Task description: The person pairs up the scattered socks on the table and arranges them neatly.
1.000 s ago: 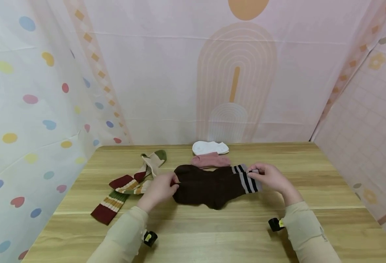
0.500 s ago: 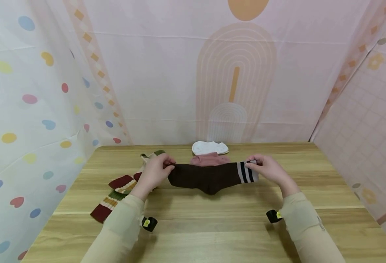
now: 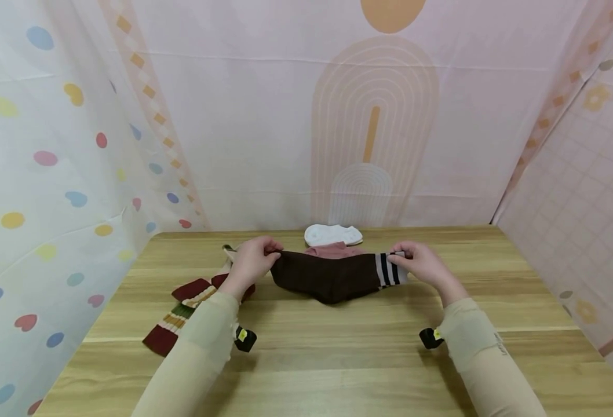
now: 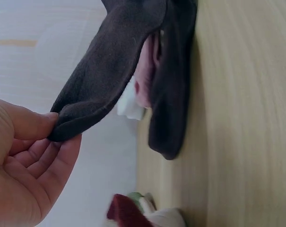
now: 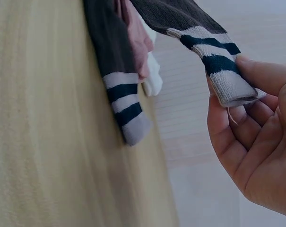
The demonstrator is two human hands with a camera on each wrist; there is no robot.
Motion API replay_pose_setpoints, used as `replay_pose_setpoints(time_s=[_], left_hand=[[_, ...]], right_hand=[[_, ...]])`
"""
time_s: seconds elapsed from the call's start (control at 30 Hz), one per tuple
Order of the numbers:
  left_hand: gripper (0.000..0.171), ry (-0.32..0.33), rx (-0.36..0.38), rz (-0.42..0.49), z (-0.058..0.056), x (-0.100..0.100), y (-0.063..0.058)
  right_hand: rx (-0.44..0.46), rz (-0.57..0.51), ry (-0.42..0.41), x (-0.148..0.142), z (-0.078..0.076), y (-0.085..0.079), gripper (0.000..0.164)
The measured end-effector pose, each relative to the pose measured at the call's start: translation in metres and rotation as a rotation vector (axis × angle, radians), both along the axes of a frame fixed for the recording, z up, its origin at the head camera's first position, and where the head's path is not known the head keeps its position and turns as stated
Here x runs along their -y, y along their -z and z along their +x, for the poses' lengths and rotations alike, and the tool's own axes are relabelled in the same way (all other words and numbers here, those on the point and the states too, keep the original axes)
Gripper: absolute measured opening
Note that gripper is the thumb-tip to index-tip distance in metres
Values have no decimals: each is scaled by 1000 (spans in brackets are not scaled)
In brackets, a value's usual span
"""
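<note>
A dark brown sock (image 3: 327, 275) with a grey-and-black striped cuff is stretched sideways above the table. My left hand (image 3: 251, 265) pinches its toe end between thumb and fingers, as the left wrist view shows. At the cuff end, my right hand (image 3: 423, 266) pinches the striped edge. Beneath it, the matching brown sock (image 4: 173, 90) lies on the table, its striped cuff (image 5: 126, 106) visible in the right wrist view; in the head view the raised sock mostly hides it. Behind lies a pink sock (image 3: 332, 251), partly covered, with white socks (image 3: 332, 234) farther back.
Left of the brown socks, striped socks (image 3: 168, 330) in maroon, green, mustard and cream lie crumpled, partly hidden by my left arm. The wooden table (image 3: 327, 370) ends at a patterned curtain (image 3: 254, 145). A black wrist camera (image 3: 245, 339) hangs under the left forearm.
Both hands have risen and moved away from me, lifting one brown sock off its mate. Over the last half second the sock has slackened slightly, and its toe end has shifted a little right.
</note>
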State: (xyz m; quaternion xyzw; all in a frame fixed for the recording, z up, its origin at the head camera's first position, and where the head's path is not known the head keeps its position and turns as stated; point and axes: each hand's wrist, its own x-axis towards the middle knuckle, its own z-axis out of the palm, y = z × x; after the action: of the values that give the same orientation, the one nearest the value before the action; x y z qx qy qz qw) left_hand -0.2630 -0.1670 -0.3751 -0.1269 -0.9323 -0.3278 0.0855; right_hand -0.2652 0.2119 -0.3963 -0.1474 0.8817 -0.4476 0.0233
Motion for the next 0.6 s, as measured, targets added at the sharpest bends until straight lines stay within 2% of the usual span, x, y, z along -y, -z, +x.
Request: replay_pose_setpoints(time_s=[0.17, 0.33, 0.6], left_hand=[[9, 2, 24, -43, -10, 1, 9], [9, -1, 80, -40, -16, 1, 15], [13, 4, 98, -61, -24, -2, 25]], right_hand=[[-1, 19, -1, 1, -5, 7, 17], [-63, 118, -9, 6, -14, 14, 15], [-155, 231, -18, 13, -27, 26, 10]])
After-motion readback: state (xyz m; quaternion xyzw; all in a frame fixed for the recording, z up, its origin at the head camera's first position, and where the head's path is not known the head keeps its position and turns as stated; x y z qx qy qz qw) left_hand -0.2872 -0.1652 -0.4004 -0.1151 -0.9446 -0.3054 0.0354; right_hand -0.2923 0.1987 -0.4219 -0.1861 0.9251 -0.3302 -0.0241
